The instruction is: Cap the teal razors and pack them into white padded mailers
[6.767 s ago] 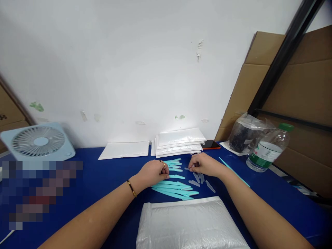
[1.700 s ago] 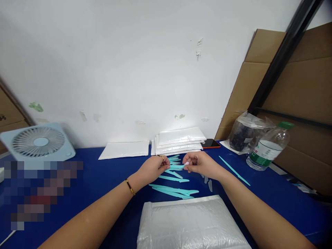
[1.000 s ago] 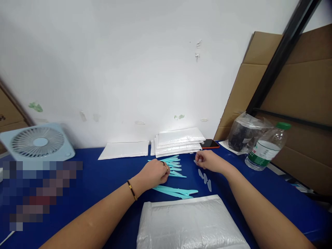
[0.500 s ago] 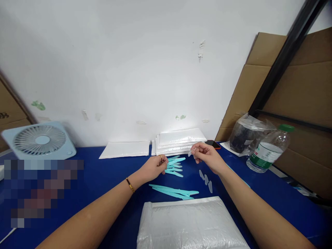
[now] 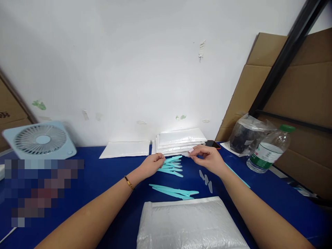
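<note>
My left hand (image 5: 151, 164) is closed in a pinch on the handle of a turquoise eyebrow razor (image 5: 174, 159), its blade end pointing right. Under and beside it, several more turquoise razors (image 5: 174, 172) lie fanned on the blue table. Between thumb and forefinger, my right hand (image 5: 209, 158) grips a small translucent blade cover (image 5: 191, 150), a short way right of the held razor's tip. Three loose blade covers (image 5: 206, 179) lie below my right hand. Nearer me, a few turquoise razors (image 5: 171, 190) rest together behind a silvery padded mailer (image 5: 189, 223).
White padded envelopes (image 5: 181, 136) are stacked by the wall, with another envelope (image 5: 126, 149) to their left. A phone (image 5: 214, 144), a bagged dark container (image 5: 241, 136) and a water bottle (image 5: 269, 152) stand right. Another turquoise razor (image 5: 238, 176) lies beside my right forearm. A fan (image 5: 41, 140) sits left.
My left hand has shifted slightly left with the razor. My right hand has turned, its fingers now pointing left with the blade cover at their tips.
</note>
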